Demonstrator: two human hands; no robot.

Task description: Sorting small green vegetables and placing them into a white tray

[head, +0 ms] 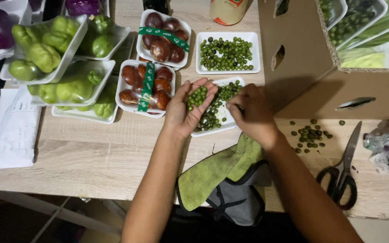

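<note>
Pale wood-grain tabletop (91, 157), matt and smooth. White foam-like trays (228, 69), matt; clear glossy film over the green vegetables (46, 49). Shiny brown fruits (160, 47) under green printed tape (148, 85). Small green berries (197, 96), smooth with a slight sheen, cupped in the left hand (185, 112). Brown corrugated cardboard box (302, 67), dull. Metal scissors (345, 166), black plastic handles. Green-and-grey cloth glove (226, 180), rough. Crumpled white paper (14, 130).

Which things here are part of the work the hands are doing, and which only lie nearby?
In use: left hand cupping small green berries; right hand; white tray.

Lying about: scissors, cardboard box, green cloth, wrapped brown fruit trays.
</note>
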